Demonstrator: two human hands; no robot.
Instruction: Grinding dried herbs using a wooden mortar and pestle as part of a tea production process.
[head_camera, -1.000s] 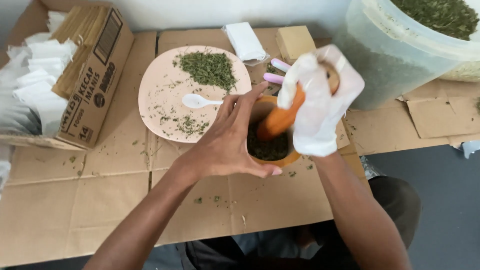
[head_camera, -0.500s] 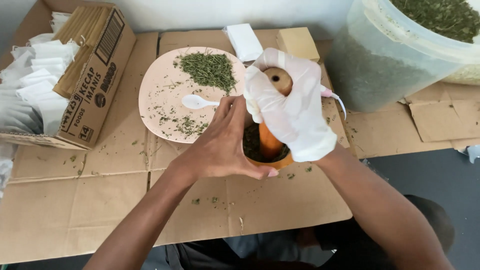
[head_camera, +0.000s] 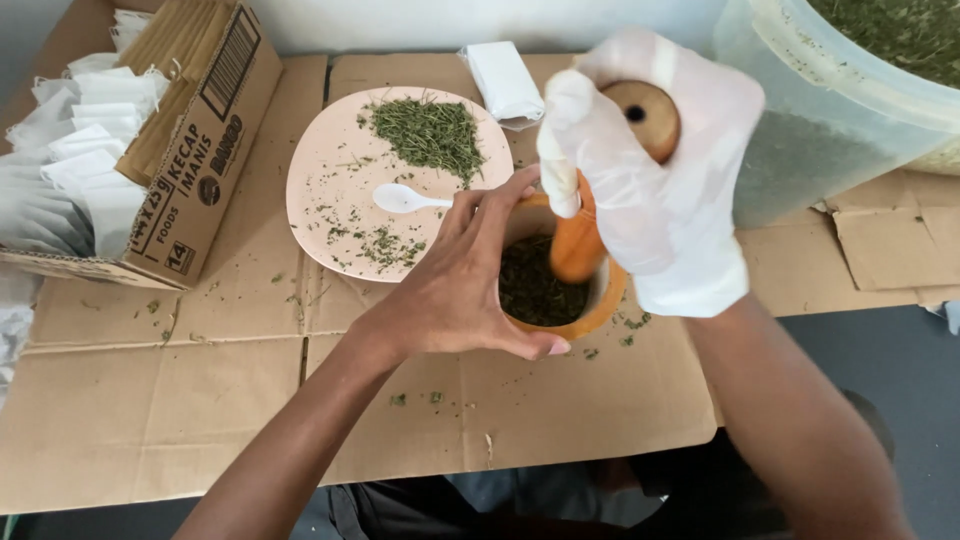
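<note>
right fingers: the right hand (head_camera: 655, 190), in a white glove, is wrapped tight around a wooden pestle (head_camera: 590, 215), gloved fingers (head_camera: 560, 150) clenched round the upper shaft just under the round knob on top

pestle: orange-brown wood, tilted a bit, lower end down inside the mortar and into the herbs

left fingers: the bare left hand (head_camera: 460, 290) is curled around the near-left side of the wooden mortar (head_camera: 570, 310), thumb along the front rim and fingers over the far rim, so it's gripping the bowl

mortar: sitting on the cardboard, pretty much centre of the view, holding dark green crushed herbs (head_camera: 535, 285)

plate: pale pink plate (head_camera: 330, 175) just left of the mortar, with a pile of dried green leaves (head_camera: 430, 132) at its far edge, loose bits scattered around, and a small white plastic spoon (head_camera: 405, 200) lying in the middle

packet: white folded packet (head_camera: 505, 80) just past the plate

tub: big translucent plastic tub (head_camera: 820, 130) of dried greens off to the right, behind the gloved hand

box: open cardboard carton (head_camera: 195, 150) on the far left, stuffed with white paper sachets (head_camera: 70, 160)

desk: covered in flattened cardboard sheets (head_camera: 180, 400), green crumbs sprinkled near the mortar
</note>
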